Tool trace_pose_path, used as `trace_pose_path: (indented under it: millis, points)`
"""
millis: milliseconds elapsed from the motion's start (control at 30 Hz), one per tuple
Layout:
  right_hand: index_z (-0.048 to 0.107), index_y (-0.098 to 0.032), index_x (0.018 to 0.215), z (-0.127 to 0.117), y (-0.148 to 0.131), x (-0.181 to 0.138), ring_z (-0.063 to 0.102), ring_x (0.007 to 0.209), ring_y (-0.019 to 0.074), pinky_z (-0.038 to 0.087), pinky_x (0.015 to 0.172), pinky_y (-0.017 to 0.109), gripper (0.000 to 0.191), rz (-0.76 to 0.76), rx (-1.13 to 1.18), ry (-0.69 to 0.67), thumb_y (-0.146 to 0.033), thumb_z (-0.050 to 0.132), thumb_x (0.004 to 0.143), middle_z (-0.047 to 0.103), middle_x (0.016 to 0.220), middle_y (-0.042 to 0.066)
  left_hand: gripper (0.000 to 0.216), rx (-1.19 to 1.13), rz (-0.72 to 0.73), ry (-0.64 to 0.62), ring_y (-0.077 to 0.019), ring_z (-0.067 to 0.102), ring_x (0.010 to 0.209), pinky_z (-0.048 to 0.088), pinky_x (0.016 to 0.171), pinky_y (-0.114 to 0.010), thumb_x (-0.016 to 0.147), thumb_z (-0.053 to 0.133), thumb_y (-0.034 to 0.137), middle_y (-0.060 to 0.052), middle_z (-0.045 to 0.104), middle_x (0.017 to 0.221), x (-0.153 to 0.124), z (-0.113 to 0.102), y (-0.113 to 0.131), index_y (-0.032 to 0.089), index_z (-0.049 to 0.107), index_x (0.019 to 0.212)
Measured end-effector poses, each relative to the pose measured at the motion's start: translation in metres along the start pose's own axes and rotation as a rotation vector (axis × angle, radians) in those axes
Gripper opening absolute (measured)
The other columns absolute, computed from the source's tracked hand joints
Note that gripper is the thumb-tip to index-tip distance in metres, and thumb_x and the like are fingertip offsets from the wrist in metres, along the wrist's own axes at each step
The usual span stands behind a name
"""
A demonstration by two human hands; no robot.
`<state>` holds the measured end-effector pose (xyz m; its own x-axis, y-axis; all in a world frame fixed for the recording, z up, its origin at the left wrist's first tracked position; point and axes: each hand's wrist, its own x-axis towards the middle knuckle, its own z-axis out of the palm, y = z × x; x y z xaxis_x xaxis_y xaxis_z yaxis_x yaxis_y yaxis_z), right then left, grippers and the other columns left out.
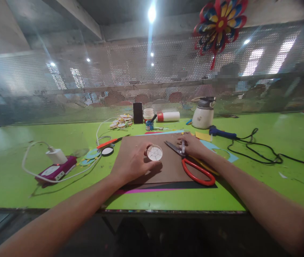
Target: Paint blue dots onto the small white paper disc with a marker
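View from the head camera. The left hand (131, 161) is resting on a brown sheet (165, 167) lying at the middle of the green surface (261, 185). Its fingers (144, 147) are curling narrowly around the rim of a white disc (154, 152), holding it flat against the sheet. The disc's upper face is showing thin drawn lines. The right hand (194, 146) is lying at the sheet's far right corner, its fingers closing on a pen (183, 146) that is pointing away from the person. Just beside this hand, red-handled scissors (194, 168) are lying on the sheet, with the blades pointing toward the disc and the handles near the right forearm.

A black sheet (168, 185) and a pink sheet (152, 191) are showing from under the brown sheet's near edge. Well to the left, a magenta power bank (58, 170) is carrying a white charger (56, 156) with its looping cable. To the right, a blue glue gun (221, 133) is trailing a black cord (259, 146). A white jar (203, 114) is standing at the far edge of the surface, before a perforated screen (87, 82). A red paper pinwheel (219, 23) is hanging above it.
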<state>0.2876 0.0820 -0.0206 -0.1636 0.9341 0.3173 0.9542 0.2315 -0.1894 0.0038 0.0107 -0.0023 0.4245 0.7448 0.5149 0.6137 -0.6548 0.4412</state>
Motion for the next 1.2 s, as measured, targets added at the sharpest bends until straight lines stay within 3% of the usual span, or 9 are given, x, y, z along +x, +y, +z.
trace_pose_path:
  millis: [367, 767, 1200]
  points:
    - [0.065, -0.017, 0.121, 0.0043, 0.0031, 0.0003, 0.064, 0.111, 0.0229, 0.048, 0.100, 0.047, 0.035, -0.003, 0.016, 0.010, -0.037, 0.063, 0.093, 0.067, 0.123, 0.011, 0.051, 0.044, 0.000, -0.018, -0.0261, 0.065, 0.101, 0.052, 0.086, -0.040, 0.078, 0.074, 0.046, -0.006, 0.067, 0.114, 0.0001, 0.0011, -0.0041, 0.022, 0.053, 0.119]
    - [0.065, -0.016, 0.121, 0.0015, 0.0024, 0.0001, 0.062, 0.114, 0.0227, 0.046, 0.102, 0.045, 0.033, -0.012, -0.007, -0.006, -0.024, 0.067, 0.089, 0.068, 0.122, 0.010, 0.047, 0.071, 0.021, -0.018, -0.0263, 0.065, 0.100, 0.051, 0.084, -0.040, 0.079, 0.073, 0.044, -0.006, 0.067, 0.111, -0.0005, 0.0004, -0.0029, 0.021, 0.054, 0.115]
    - [0.066, -0.015, 0.120, 0.0028, 0.0031, 0.0006, 0.064, 0.109, 0.0220, 0.047, 0.099, 0.042, 0.033, -0.016, -0.002, 0.003, -0.024, 0.066, 0.089, 0.070, 0.120, 0.011, 0.048, 0.021, -0.051, -0.031, -0.0263, 0.063, 0.102, 0.050, 0.088, -0.041, 0.077, 0.074, 0.044, -0.007, 0.067, 0.111, -0.0006, -0.0002, 0.0024, 0.020, 0.055, 0.115]
